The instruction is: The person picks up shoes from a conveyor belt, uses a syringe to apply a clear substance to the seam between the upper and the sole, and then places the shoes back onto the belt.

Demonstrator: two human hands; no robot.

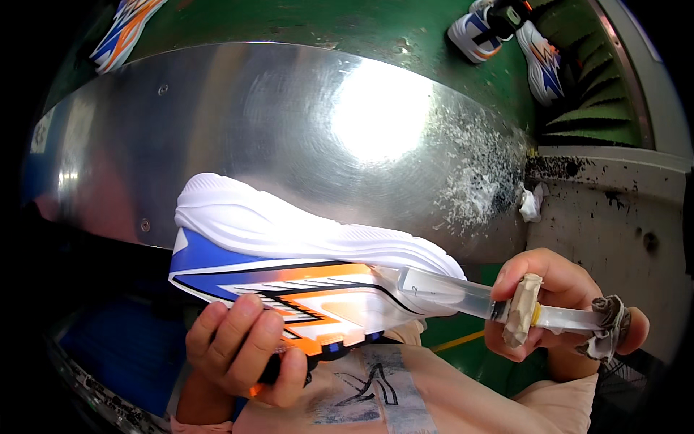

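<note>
A sneaker [340,289] with a white sole and a blue, orange and white upper is held sole up in front of me. My left hand [246,347] is closed round the upper at its collar, the thumb hidden in part. In my right hand [549,296] is a clear plastic syringe [448,291], its flange and plunger end wrapped in dirty tape. The syringe lies nearly level, its tip against the seam between sole and upper near the toe. My right thumb rests at the plunger's end.
A shiny metal plate [238,123] spans the bench beyond the sneaker, with white residue [477,173] on its right part. A crumpled white scrap [533,202] lies at its right edge. Other sneakers [541,64] lie on the green surface [303,20] behind.
</note>
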